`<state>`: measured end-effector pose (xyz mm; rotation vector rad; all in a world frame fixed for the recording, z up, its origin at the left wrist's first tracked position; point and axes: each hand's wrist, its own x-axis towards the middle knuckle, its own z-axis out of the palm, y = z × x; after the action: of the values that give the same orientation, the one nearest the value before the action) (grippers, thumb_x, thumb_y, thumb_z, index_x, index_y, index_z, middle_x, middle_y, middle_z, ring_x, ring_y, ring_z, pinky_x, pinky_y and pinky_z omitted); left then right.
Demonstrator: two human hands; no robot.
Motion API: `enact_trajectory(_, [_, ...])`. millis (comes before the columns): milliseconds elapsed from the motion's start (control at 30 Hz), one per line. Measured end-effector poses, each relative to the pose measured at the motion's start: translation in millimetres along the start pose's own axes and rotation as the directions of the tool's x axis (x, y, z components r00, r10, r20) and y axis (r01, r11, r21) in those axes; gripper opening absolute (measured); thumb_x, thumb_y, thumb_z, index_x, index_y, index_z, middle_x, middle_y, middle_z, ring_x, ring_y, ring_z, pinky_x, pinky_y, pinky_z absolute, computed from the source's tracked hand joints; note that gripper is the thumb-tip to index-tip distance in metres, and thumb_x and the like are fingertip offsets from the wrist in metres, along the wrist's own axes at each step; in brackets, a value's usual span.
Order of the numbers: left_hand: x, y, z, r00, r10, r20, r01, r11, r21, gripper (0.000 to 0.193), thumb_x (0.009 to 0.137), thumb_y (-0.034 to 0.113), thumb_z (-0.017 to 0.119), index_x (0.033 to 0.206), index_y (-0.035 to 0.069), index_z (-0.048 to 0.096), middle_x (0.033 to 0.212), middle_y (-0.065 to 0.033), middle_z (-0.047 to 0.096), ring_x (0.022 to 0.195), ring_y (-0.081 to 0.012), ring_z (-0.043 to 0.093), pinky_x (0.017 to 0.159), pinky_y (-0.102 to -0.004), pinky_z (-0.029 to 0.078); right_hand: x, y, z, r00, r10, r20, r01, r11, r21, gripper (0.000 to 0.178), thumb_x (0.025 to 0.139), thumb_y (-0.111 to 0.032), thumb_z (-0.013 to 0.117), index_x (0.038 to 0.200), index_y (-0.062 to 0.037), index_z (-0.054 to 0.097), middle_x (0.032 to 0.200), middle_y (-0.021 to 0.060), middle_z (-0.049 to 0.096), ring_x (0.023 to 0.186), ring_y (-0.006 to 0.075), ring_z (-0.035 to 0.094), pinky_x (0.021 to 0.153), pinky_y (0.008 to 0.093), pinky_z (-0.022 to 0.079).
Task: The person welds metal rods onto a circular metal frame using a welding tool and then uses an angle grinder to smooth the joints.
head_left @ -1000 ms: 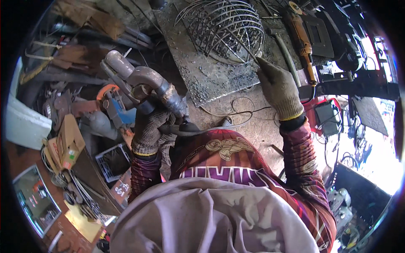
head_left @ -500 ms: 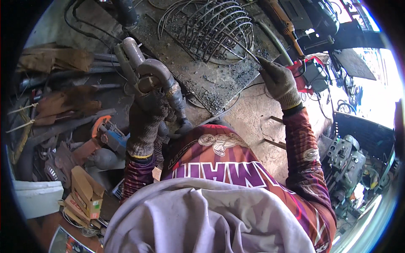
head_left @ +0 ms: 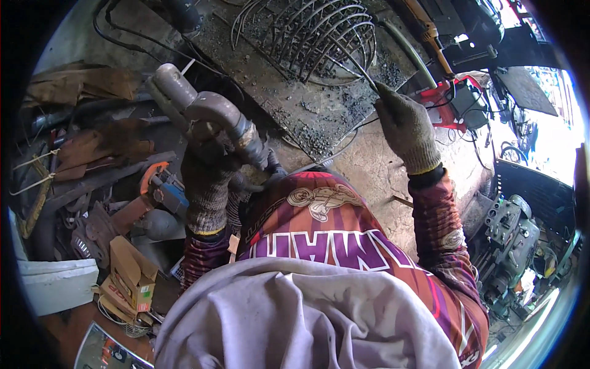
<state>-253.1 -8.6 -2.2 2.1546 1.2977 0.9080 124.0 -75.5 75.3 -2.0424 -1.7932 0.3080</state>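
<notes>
My left hand [head_left: 209, 178], in a knitted work glove, is closed around a bulky grey tool with a thick cylinder and a curved tube [head_left: 215, 107]; its kind is unclear. A thin pale rod shows beside the cylinder's upper end. My right hand [head_left: 405, 126], gloved too, is closed on the near end of a thin metal rod [head_left: 353, 61]. That rod reaches up into a rounded cage of bent metal rods [head_left: 301, 37], and I cannot tell whether it is joined to it. The cage lies on a dark metal plate [head_left: 270, 101] strewn with black grit.
Brown cloths [head_left: 80, 86] and metal bars lie at the left, above an orange-and-blue tool [head_left: 169, 187] and an opened cardboard box [head_left: 129, 277]. A red-and-grey device [head_left: 458, 104] with cables stands right of the plate. A grey-green machine [head_left: 510, 234] stands at the far right.
The grey tool in my left hand has tilted and shifted left, and the thin pale rod beside it has come into view. My right hand keeps its hold on the rod.
</notes>
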Motion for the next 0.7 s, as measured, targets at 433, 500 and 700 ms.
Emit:
enact_trajectory(433, [-75.2,-82.3,38.6,0.942,0.319,-0.105,-0.187,0.759,0.623,0.052,0.095,0.021,0.071,0.138,-0.001,0.052,0.132,-0.0212,0.060,0.122,-0.0342,0.060,0.106,-0.0455,0.049,-2.3,19.5,22.5,0.995,-0.066,-0.071,0.075,0.988,0.138,0.037,0.097,-0.022,0.064,0.132,-0.0081,0.066,0.092,0.0224,0.072,0.086,0.0416,0.072,0.073,0.0465,0.057])
enact_trajectory(500, [-72.3,-80.2,32.2,0.892,0.427,-0.146,-0.212,0.682,0.700,0.056,0.096,0.020,0.070,0.141,-0.005,0.048,0.135,-0.0247,0.058,0.127,-0.0368,0.058,0.111,-0.0469,0.047,-2.9,28.5,25.0,0.999,-0.035,-0.038,0.042,0.982,0.185,0.037,0.097,-0.021,0.065,0.131,-0.0079,0.067,0.091,0.0222,0.072,0.085,0.0409,0.072,0.072,0.0459,0.057])
enact_trajectory(700, [-37.2,-23.7,29.0,0.951,-0.305,0.047,0.257,0.697,-0.669,0.047,0.098,0.020,0.067,0.137,-0.002,0.051,0.123,-0.0193,0.062,0.111,-0.0315,0.063,0.099,-0.0443,0.052,-1.8,28.5,25.0,0.997,-0.050,-0.052,0.057,0.985,0.162,0.036,0.097,-0.021,0.065,0.130,-0.0081,0.068,0.094,0.0224,0.073,0.087,0.0399,0.073,0.073,0.0449,0.057])
